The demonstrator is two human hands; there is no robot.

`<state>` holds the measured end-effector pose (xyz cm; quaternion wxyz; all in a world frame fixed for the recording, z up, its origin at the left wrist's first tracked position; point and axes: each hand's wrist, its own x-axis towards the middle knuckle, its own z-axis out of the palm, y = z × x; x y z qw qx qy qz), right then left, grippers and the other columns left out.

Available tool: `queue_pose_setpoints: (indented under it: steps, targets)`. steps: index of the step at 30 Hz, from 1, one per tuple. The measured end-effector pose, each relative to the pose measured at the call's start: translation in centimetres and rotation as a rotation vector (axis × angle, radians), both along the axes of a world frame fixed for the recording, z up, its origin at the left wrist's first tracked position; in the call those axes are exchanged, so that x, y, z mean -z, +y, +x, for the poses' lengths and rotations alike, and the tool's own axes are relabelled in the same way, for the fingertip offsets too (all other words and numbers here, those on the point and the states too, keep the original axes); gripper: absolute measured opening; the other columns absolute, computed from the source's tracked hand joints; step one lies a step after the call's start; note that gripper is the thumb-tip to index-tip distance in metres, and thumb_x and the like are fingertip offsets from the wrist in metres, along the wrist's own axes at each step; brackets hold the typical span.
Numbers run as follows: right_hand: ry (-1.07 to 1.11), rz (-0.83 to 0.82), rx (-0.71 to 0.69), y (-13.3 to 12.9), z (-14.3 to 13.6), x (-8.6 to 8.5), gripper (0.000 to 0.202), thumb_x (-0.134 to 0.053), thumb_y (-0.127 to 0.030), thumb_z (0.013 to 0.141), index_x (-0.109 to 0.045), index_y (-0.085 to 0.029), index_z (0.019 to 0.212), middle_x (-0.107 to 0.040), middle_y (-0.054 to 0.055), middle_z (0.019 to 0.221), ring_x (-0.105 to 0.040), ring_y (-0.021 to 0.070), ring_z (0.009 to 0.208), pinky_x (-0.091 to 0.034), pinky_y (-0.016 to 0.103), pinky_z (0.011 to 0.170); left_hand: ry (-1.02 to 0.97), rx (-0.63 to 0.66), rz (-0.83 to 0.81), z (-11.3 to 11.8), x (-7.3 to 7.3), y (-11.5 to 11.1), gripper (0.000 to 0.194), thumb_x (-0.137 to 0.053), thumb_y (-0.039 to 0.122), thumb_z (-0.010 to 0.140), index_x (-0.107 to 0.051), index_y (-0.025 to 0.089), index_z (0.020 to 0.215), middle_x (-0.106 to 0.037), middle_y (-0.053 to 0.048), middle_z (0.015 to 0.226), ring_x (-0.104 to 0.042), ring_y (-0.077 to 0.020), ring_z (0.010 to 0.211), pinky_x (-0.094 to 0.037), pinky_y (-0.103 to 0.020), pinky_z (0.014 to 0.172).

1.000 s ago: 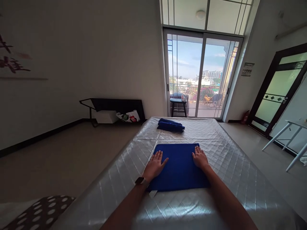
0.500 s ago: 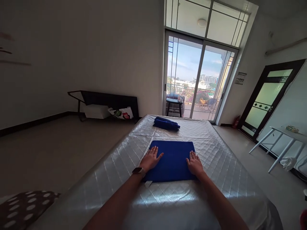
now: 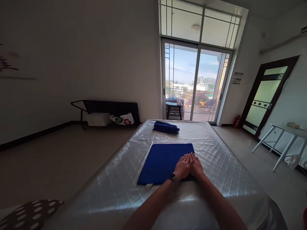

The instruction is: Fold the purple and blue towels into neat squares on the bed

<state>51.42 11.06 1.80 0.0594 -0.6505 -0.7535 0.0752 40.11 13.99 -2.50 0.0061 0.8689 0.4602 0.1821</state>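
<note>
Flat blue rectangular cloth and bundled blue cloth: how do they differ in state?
The flat blue rectangular cloth lies smooth; the bundled blue cloth is a thick, narrow roll. The left hand and right hand are on the flat cloth; neither touches the bundle. Both cloths rest on the silvery quilted cover.

Home, seemingly | quilted cover (image 3: 213, 151) — sliding glass doors (image 3: 181, 72) — balcony (image 3: 203, 115)

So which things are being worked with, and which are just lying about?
In use:
flat blue cloth, under left hand and right hand
quilted cover beneath

Lying about:
rolled blue cloth, untouched, possibly related
printed bag
white box
spotted fabric
</note>
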Motion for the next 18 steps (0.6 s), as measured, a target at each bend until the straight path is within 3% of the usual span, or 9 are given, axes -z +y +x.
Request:
queue_pose_setpoints:
  steps: [2, 4, 8, 11, 13, 15, 18]
  targets:
    - [-0.005, -0.008, 0.008, 0.0, -0.1, -0.2, 0.062, -0.029, -0.026, 0.099, -0.024, -0.007, 0.158, -0.017, 0.013, 0.165, -0.012, 0.0197, 0.154, -0.013, 0.036, 0.123, -0.001, -0.021, -0.033, -0.6, -0.2, -0.4, 0.062, -0.017, 0.046, 0.103, -0.037, 0.014, 0.153, -0.045, -0.016, 0.154, -0.037, -0.0259, 0.146, -0.031, -0.047, 0.12]
    - [0.004, -0.008, 0.024, 0.0, -0.3, -0.5, 0.061, -0.027, -0.03, 0.101, -0.024, -0.007, 0.157, -0.019, 0.012, 0.165, -0.012, 0.0194, 0.154, -0.014, 0.037, 0.123, 0.02, -0.043, -0.066, -2.6, -0.5, -0.8, 0.064, -0.015, 0.047, 0.103, -0.04, 0.012, 0.151, -0.042, -0.015, 0.156, -0.034, -0.025, 0.148, -0.028, -0.045, 0.121]
    - [0.039, -0.012, 0.065, -0.2, -0.7, -1.0, 0.064, -0.022, -0.039, 0.102, -0.023, -0.006, 0.157, -0.022, 0.013, 0.164, -0.014, 0.0184, 0.153, -0.013, 0.037, 0.123, 0.076, -0.156, -0.078, -9.8, -0.4, -1.6, 0.07, -0.013, 0.052, 0.102, -0.042, 0.009, 0.15, -0.039, -0.016, 0.157, -0.03, -0.0261, 0.149, -0.025, -0.045, 0.122]
    - [0.046, -0.019, 0.072, -0.2, -0.7, -1.1, 0.065, -0.022, -0.04, 0.102, -0.023, -0.006, 0.157, -0.022, 0.013, 0.164, -0.014, 0.0176, 0.153, -0.011, 0.036, 0.123, 0.093, -0.319, -0.077, -15.7, 0.3, -2.3, 0.073, -0.014, 0.058, 0.1, -0.042, 0.014, 0.15, -0.041, -0.015, 0.157, -0.03, -0.0281, 0.149, -0.025, -0.048, 0.121]
    - [0.043, -0.02, 0.077, 0.0, -0.7, -1.1, 0.065, -0.023, -0.04, 0.102, -0.023, -0.006, 0.157, -0.022, 0.013, 0.164, -0.013, 0.0175, 0.153, -0.011, 0.035, 0.123, 0.102, -0.38, -0.068, -18.5, 0.7, -2.7, 0.075, -0.015, 0.061, 0.098, -0.041, 0.015, 0.151, -0.04, -0.015, 0.157, -0.028, -0.029, 0.15, -0.024, -0.049, 0.121]
    - [0.033, -0.028, 0.082, 0.1, -0.7, -1.3, 0.065, -0.023, -0.039, 0.102, -0.022, -0.005, 0.157, -0.021, 0.013, 0.164, -0.013, 0.0174, 0.153, -0.01, 0.035, 0.123, 0.096, -0.414, -0.078, -19.8, 0.7, -3.2, 0.08, -0.014, 0.064, 0.097, -0.038, 0.011, 0.152, -0.037, -0.017, 0.158, -0.027, -0.0299, 0.15, -0.024, -0.048, 0.121]
    - [0.017, -0.052, 0.09, -0.3, -0.9, -1.7, 0.065, -0.022, -0.039, 0.102, -0.02, -0.005, 0.157, -0.02, 0.012, 0.165, -0.012, 0.0181, 0.154, -0.01, 0.035, 0.123, 0.056, -0.454, -0.102, -19.8, 0.3, -3.7, 0.085, -0.014, 0.067, 0.096, -0.034, 0.007, 0.153, -0.036, -0.02, 0.159, -0.027, -0.0306, 0.15, -0.024, -0.047, 0.12]
